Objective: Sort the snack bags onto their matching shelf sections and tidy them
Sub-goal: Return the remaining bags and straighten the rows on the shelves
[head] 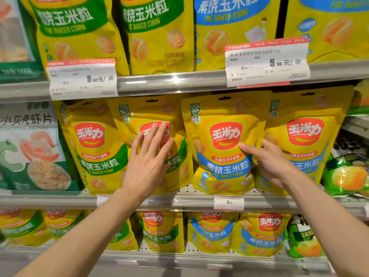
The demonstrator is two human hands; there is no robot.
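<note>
Snack bags mid-tidy on the middle shelf (pixel 185 200)

Blue-banded bag (pixel 223 152) stands upright, its right edge apparently pinched by the right hand (pixel 273 162), though the fingers behind are hidden; left hand (pixel 148 158) lies flat, fingers straight, on the green-banded bag (pixel 169 144). Soft, crinkly pouches, probably light and slippery: best held by the side seams. Neighbours crowd both sides; free room is only forward, over the shelf lip

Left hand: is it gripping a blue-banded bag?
No, the left hand lies flat with straight fingers on a green-banded bag.
</note>
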